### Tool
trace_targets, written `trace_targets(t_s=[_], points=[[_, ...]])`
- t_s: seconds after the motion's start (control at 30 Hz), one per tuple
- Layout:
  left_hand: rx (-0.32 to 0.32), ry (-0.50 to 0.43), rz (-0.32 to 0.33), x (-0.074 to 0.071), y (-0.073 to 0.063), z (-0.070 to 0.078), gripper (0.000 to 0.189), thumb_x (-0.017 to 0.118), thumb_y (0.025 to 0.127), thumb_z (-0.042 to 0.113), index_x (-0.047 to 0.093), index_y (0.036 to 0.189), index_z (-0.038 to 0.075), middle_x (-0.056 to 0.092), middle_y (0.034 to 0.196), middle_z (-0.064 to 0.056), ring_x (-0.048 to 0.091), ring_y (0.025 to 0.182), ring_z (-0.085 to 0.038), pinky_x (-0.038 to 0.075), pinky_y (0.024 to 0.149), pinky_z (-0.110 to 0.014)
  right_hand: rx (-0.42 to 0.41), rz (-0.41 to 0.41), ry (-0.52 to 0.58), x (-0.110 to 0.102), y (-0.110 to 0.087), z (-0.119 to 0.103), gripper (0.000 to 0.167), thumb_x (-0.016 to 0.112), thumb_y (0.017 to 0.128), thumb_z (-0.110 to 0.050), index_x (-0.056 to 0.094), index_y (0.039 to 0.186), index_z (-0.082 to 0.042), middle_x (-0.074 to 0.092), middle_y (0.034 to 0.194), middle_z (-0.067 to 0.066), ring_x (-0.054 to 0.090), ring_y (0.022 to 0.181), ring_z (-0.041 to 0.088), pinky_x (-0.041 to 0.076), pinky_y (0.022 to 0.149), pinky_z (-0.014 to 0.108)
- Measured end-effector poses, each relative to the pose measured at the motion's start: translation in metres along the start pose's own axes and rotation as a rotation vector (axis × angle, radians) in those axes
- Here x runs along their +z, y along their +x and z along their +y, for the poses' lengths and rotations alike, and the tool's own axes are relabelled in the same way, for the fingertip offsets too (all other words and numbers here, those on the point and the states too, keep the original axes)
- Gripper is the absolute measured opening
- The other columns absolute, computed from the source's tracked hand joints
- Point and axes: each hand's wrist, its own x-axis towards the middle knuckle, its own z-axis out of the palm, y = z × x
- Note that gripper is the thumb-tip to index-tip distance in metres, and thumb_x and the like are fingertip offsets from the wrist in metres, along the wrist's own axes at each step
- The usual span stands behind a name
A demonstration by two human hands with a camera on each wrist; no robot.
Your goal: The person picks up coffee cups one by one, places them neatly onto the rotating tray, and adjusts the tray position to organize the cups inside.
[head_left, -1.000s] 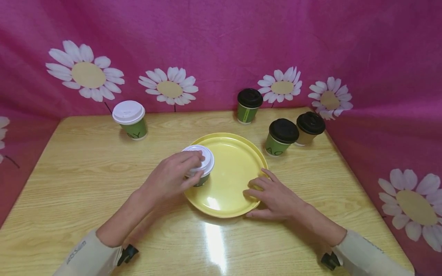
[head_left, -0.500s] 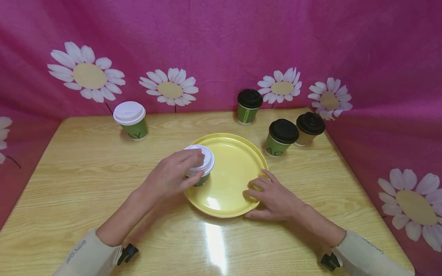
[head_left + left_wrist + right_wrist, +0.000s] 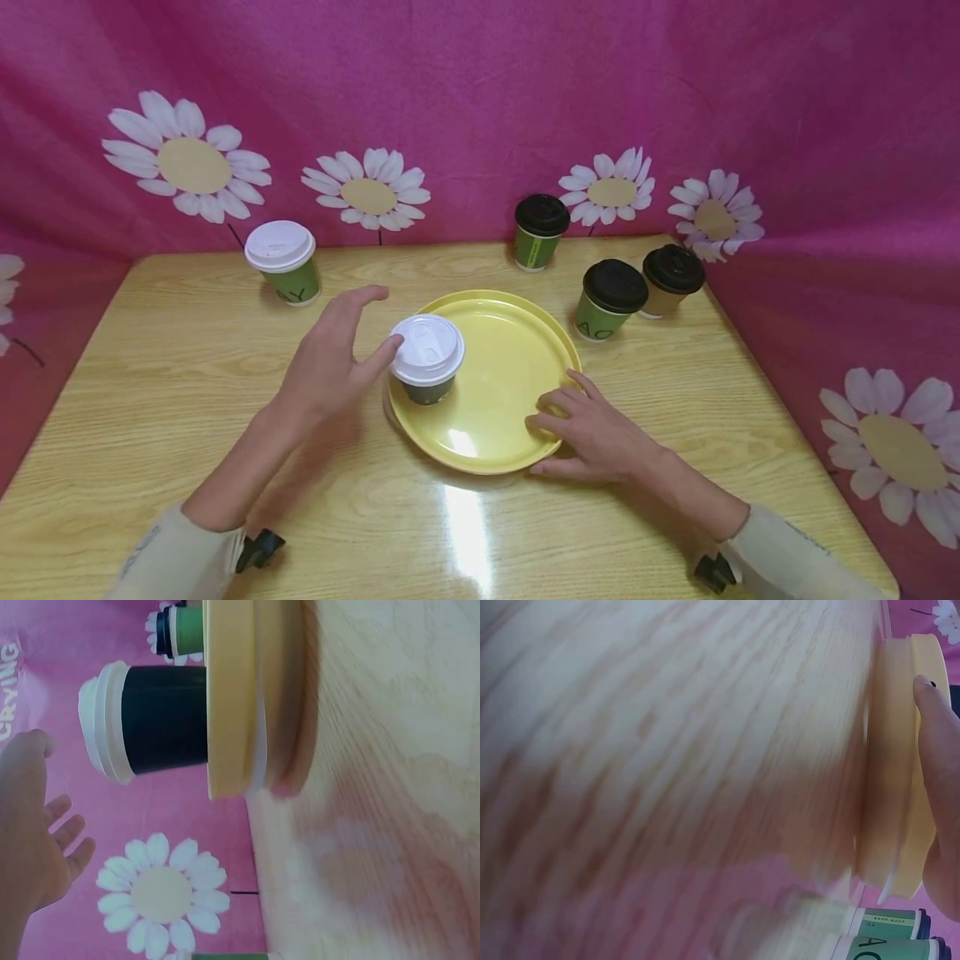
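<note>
A paper coffee cup with a white lid (image 3: 429,354) and a dark green body stands upright on the left part of a round yellow tray (image 3: 498,383). My left hand (image 3: 324,367) is just left of this cup, fingers extended and holding nothing, thumb tip close by the lid. In the left wrist view that hand (image 3: 34,832) is apart from the dark cup (image 3: 165,716). At the tray's right edge, my right hand (image 3: 600,429) holds the rim with bent fingers. Its thumb (image 3: 930,694) lies against the tray's side wall in the right wrist view.
Another white-lidded green cup (image 3: 285,267) stands at the back left of the wooden table (image 3: 187,367). Black-lidded cups stand at the right: a green one (image 3: 537,246) at the back, another green one (image 3: 600,321), and a brown one (image 3: 663,296). A pink flowered cloth (image 3: 465,100) hangs behind.
My left hand has let go of the white-lidded cup and drawn back to the left, its fingers opening. The cup sits slightly farther left. My right hand stays at the tray's rim.
</note>
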Motion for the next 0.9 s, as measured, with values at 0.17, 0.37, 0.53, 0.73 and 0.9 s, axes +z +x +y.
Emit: trace_targets(t_s=[0.17, 0.37, 0.53, 0.73, 0.9], points=[[-0.1, -0.093, 0.107, -0.005, 0.0, -0.012, 0.057, 0.075, 0.086, 0.006, 0.047, 0.135, -0.003, 0.056, 0.131, -0.018, 0.052, 0.123, -0.032, 0.043, 0.102, -0.049, -0.002, 0.011, -0.004, 0.001, 0.001, -0.002, 0.058, 0.058, 0.087, -0.07, 0.068, 0.115, -0.02, 0.06, 0.114, 0.002, 0.054, 0.11, 0.024, 0.017, 0.115, 0.057], [-0.303, -0.211, 0.187, -0.013, -0.001, -0.027, 0.058, 0.072, 0.089, 0.005, 0.042, 0.138, -0.004, 0.053, 0.133, -0.018, 0.05, 0.124, -0.032, 0.042, 0.104, -0.05, 0.01, 0.004, -0.011, 0.001, 0.002, -0.003, 0.059, 0.057, 0.087, -0.071, 0.068, 0.115, -0.02, 0.059, 0.114, 0.002, 0.054, 0.109, 0.024, 0.016, 0.115, 0.057], [-0.446, -0.276, 0.203, -0.016, -0.004, -0.039, 0.062, 0.071, 0.091, 0.01, 0.038, 0.142, -0.002, 0.05, 0.135, -0.016, 0.047, 0.126, -0.032, 0.039, 0.106, -0.048, 0.022, 0.002, -0.012, 0.001, 0.002, -0.005, 0.059, 0.057, 0.087, -0.071, 0.068, 0.115, -0.02, 0.059, 0.114, 0.003, 0.054, 0.109, 0.024, 0.017, 0.115, 0.058], [-0.572, -0.359, 0.242, -0.018, -0.006, -0.052, 0.066, 0.071, 0.091, 0.013, 0.035, 0.144, 0.0, 0.047, 0.136, -0.018, 0.046, 0.127, -0.031, 0.037, 0.108, -0.047, 0.035, 0.01, -0.015, 0.001, 0.002, -0.009, 0.058, 0.059, 0.086, -0.071, 0.066, 0.114, -0.021, 0.059, 0.113, 0.003, 0.053, 0.108, 0.024, 0.019, 0.114, 0.06], [-0.653, -0.378, 0.23, -0.02, -0.008, -0.062, 0.072, 0.072, 0.091, 0.016, 0.029, 0.148, 0.002, 0.041, 0.14, -0.017, 0.044, 0.13, -0.031, 0.035, 0.107, -0.049, 0.048, 0.008, -0.016, 0.0, 0.002, -0.011, 0.056, 0.059, 0.086, -0.07, 0.066, 0.113, -0.021, 0.058, 0.113, 0.002, 0.053, 0.107, 0.024, 0.02, 0.113, 0.061]])
